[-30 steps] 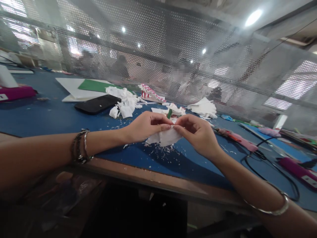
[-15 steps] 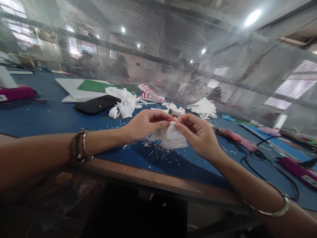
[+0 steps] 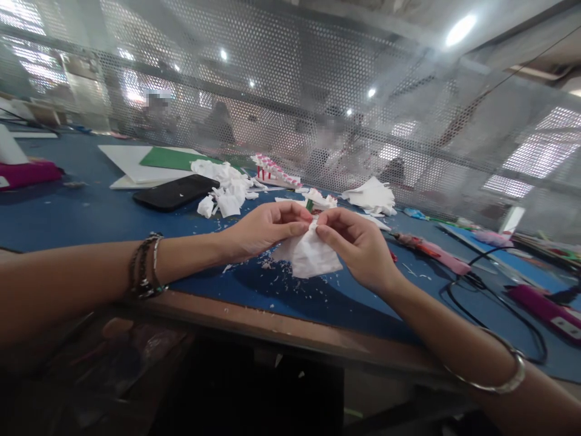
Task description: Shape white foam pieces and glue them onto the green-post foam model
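A thin white sheet, tissue or cloth, hangs in gathered folds above the blue table. My left hand pinches its top edge between thumb and fingers. Close beside it, my right hand is closed on the same gathered edge. The fingertips of both hands nearly meet, and whatever lies right between them is too small to make out. Just behind the hands stands a small white piece with pink marks and a green part. Small white scraps litter the table under the sheet.
A black phone lies left, near crumpled white pieces. Behind them are white and green sheets and a rack of pink-and-white pieces. Rightward are a white stack, a pink-handled glue gun, its black cable and a purple power strip.
The white sheet is drawn into a tighter gather at the top, and its lower part flares out. Both hands stay nearly in place, the right one shifting slightly left.
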Action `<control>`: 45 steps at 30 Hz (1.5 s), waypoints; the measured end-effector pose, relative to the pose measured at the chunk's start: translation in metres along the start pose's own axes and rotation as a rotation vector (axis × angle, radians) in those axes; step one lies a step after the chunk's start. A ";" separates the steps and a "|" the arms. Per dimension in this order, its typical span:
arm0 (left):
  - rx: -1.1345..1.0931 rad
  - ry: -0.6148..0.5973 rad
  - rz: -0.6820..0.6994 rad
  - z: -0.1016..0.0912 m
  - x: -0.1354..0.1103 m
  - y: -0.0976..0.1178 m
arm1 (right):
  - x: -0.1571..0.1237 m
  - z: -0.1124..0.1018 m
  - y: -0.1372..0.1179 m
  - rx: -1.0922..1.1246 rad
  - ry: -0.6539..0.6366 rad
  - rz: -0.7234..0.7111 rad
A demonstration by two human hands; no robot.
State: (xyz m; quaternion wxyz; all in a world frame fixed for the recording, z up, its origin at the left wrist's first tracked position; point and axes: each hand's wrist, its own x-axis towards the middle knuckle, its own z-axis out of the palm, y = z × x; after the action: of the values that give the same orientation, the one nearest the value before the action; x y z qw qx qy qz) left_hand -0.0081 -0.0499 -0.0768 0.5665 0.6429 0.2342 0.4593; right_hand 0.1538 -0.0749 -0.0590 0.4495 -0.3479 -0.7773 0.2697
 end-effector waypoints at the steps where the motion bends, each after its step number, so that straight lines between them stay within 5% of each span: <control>1: 0.018 -0.002 0.006 0.000 0.000 0.000 | 0.000 0.000 0.000 -0.016 0.001 -0.010; 24: 0.341 0.064 0.151 0.007 -0.010 0.009 | -0.007 0.000 0.000 -0.527 0.119 -0.376; 33: 0.476 0.042 0.200 0.004 -0.006 0.010 | -0.007 -0.001 0.001 -0.397 0.093 -0.252; 40: 0.458 0.056 0.167 0.004 -0.006 0.012 | -0.011 0.000 -0.002 -0.638 0.026 -0.319; 45: 0.429 0.044 0.136 0.002 -0.005 0.011 | -0.009 -0.004 0.001 -0.521 0.007 -0.280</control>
State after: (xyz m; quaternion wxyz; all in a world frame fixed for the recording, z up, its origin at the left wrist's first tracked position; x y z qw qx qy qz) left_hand -0.0112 -0.0579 -0.0676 0.3792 0.7526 0.2950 0.4503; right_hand 0.1611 -0.0812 -0.0625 0.3804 -0.3420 -0.8592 -0.0049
